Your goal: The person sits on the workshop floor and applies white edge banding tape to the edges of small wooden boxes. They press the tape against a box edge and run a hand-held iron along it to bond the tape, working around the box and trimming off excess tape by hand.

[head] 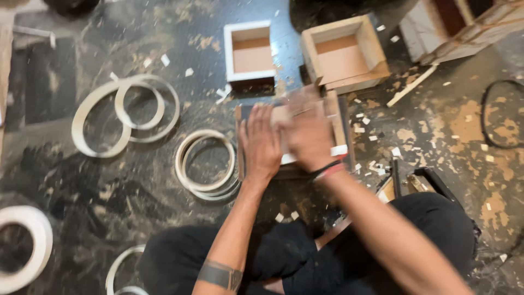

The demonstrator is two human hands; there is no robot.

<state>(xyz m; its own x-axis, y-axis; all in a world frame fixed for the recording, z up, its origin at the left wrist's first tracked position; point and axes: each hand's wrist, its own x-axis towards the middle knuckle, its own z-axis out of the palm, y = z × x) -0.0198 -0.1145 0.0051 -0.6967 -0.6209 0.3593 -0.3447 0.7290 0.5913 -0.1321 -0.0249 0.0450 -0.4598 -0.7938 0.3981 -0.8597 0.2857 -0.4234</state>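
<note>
Sitting cross-legged on a dark, dust-strewn floor point(109, 207), a person bends over a small open square box of pale wood point(338, 128) lying just in front of their knees. The left hand point(261, 143) rests flat on the box's near-left part, fingers together and stretched forward. The right hand point(308, 136), a dark and red band at its wrist, is blurred with motion; it seems to press a white strip point(338, 151) along the box's edge, but I cannot tell how its fingers sit.

Judging by the scene, the work is partway. A square box with a finished white rim point(250, 52) stands beyond the hands, and beside it a bare wooden square box point(343, 52) shows no white edging. The box in hand shows white only along its near edge. Loose coils of white edging tape point(204, 164) lie left of the hands, with larger coils point(128, 112) further left, and small white offcuts point(376, 136) scatter the floor to the right.
</note>
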